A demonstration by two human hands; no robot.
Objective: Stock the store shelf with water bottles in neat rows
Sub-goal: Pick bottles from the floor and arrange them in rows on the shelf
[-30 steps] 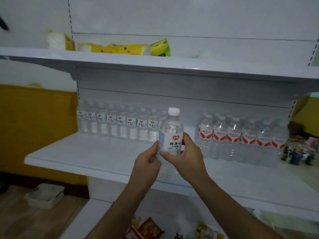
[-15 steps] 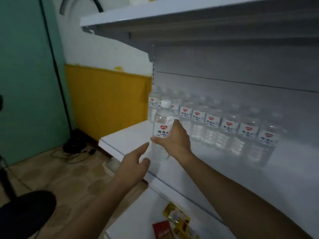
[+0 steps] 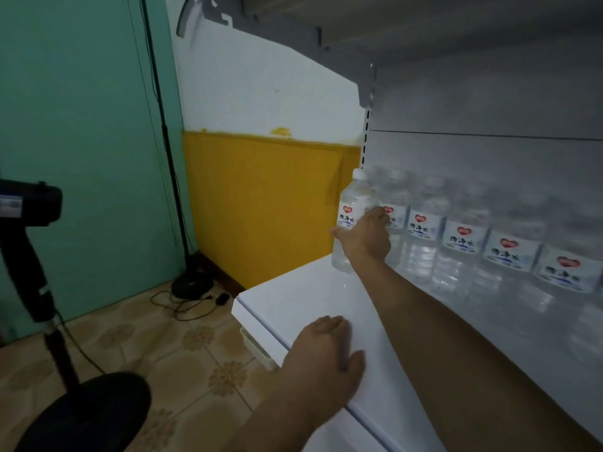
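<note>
My right hand [image 3: 367,236] grips a clear water bottle [image 3: 350,210] with a white cap and a white label, standing at the far left end of the white shelf [image 3: 310,298]. It stands just in front of the left end of a row of like bottles [image 3: 463,236] along the shelf's back panel. My left hand [image 3: 326,357] rests palm down on the shelf's front edge, holding nothing.
An upper shelf [image 3: 424,21] overhangs the row. Left of the shelf are a yellow wall panel [image 3: 261,203], a green wall, a black stand base with cables [image 3: 192,285] on the tiled floor, and a black tripod-like device [image 3: 29,230] close by.
My view swung left. My right hand carried the bottle to the shelf's left end by the row. My left hand let go of it and came down onto the shelf's front edge.
</note>
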